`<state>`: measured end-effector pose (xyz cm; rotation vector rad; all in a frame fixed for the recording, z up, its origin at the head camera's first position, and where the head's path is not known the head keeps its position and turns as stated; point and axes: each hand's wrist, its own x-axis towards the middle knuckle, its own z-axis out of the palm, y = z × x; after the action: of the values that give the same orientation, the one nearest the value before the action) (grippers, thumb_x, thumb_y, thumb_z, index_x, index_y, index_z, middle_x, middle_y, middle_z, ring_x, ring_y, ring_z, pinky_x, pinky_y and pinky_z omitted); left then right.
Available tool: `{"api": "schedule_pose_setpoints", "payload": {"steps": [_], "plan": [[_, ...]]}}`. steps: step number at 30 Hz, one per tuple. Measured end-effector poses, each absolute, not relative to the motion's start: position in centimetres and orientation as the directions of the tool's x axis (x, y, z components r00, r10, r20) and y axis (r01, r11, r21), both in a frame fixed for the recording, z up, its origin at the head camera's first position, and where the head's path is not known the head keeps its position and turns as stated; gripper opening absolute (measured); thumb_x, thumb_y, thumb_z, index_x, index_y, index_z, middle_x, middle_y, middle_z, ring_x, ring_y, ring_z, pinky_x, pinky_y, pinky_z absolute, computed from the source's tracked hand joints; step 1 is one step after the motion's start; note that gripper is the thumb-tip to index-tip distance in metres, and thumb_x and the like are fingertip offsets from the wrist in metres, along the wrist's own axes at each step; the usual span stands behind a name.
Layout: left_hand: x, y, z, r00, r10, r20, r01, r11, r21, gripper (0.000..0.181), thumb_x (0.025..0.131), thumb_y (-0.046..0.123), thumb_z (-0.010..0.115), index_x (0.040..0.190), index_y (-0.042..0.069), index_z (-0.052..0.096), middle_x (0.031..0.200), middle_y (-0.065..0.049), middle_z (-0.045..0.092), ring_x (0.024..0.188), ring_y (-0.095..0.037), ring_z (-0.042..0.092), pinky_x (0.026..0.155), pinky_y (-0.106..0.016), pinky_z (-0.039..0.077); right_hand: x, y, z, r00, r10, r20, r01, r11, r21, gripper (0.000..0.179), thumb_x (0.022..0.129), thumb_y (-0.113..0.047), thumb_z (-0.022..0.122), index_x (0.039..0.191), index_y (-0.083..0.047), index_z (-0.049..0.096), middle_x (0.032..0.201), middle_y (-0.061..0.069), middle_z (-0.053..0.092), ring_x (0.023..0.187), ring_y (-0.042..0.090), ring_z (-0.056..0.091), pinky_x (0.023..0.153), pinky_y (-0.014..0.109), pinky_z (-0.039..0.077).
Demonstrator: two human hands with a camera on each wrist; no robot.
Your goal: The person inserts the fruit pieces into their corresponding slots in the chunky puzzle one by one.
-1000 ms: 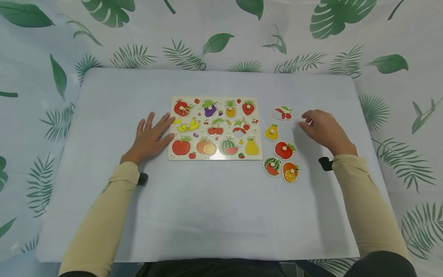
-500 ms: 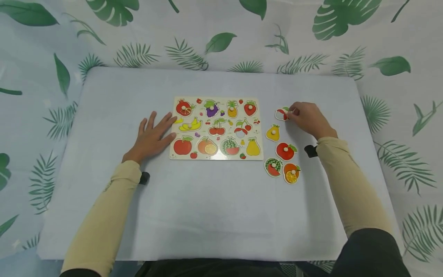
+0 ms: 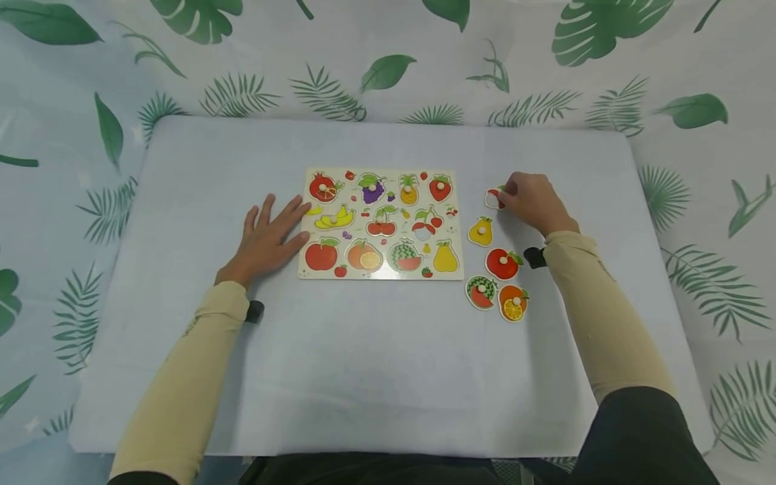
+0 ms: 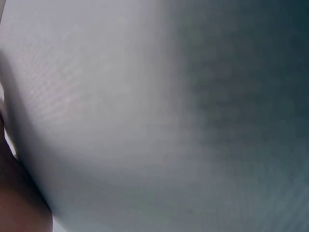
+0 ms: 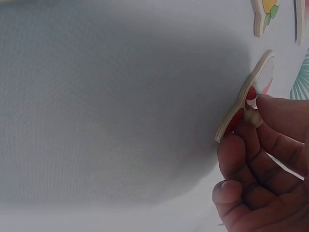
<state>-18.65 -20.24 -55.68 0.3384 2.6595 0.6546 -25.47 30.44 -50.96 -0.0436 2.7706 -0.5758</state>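
Observation:
The left hand [image 3: 267, 236] rests with spread fingers at the left edge of the fruit puzzle board [image 3: 382, 276], its fingertips over the rim. At the right, the right hand [image 3: 533, 199] pinches the small wooden knob [image 5: 253, 116] of a red-and-white fruit puzzle piece [image 3: 492, 197] between thumb and fingers. In the right wrist view this piece [image 5: 263, 77] stands tilted, its plywood edge showing; the fingers hide part of its face. Only a dark sliver of the left hand [image 4: 21, 198] shows in the left wrist view.
Between the board and the right arm lie knobbed pieces: a pear [image 3: 481, 232], an apple [image 3: 504, 263], a watermelon [image 3: 481, 292] and an orange [image 3: 513, 303]. Knobbed pieces such as the grapes [image 3: 371, 188] and strawberry [image 3: 440, 188] sit in the board. A white cloth covers the table [image 3: 364, 377].
The right hand has moved left from beside the pieces to the red-and-white fruit piece and taken its knob. The left hand has stayed at the board's edge.

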Motion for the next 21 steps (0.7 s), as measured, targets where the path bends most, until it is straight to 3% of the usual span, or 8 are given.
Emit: {"api": "schedule_pose_setpoints", "payload": {"steps": [10, 21], "plan": [[-18.7, -20.28, -55.27, -0.902, 0.313, -0.298, 0.136, 0.86, 0.492, 0.071, 0.111, 0.049, 0.047, 0.173, 0.025, 0.023, 0.18, -0.002, 0.009, 0.162, -0.033, -0.019, 0.126, -0.056, -0.016, -25.71, 30.27, -50.45, -0.941, -0.083, -0.328, 0.056, 0.917, -0.394, 0.033, 0.109, -0.017, 0.061, 0.124, 0.011, 0.065, 0.115, 0.031, 0.067, 0.098, 0.043, 0.059, 0.087, 0.055, 0.057], [-18.51, -20.14, -54.92, -0.897, 0.326, -0.299, 0.147, 0.857, 0.494, 0.07, 0.111, 0.047, 0.047, 0.172, 0.022, 0.025, 0.18, -0.003, 0.011, 0.163, -0.036, -0.017, 0.126, -0.057, -0.015, -25.14, 30.15, -50.12, -0.959, -0.092, -0.266, 0.029, 0.908, -0.419, 0.025, 0.108, -0.013, 0.062, 0.119, 0.009, 0.065, 0.112, 0.028, 0.066, 0.097, 0.042, 0.058, 0.087, 0.054, 0.055]]}}
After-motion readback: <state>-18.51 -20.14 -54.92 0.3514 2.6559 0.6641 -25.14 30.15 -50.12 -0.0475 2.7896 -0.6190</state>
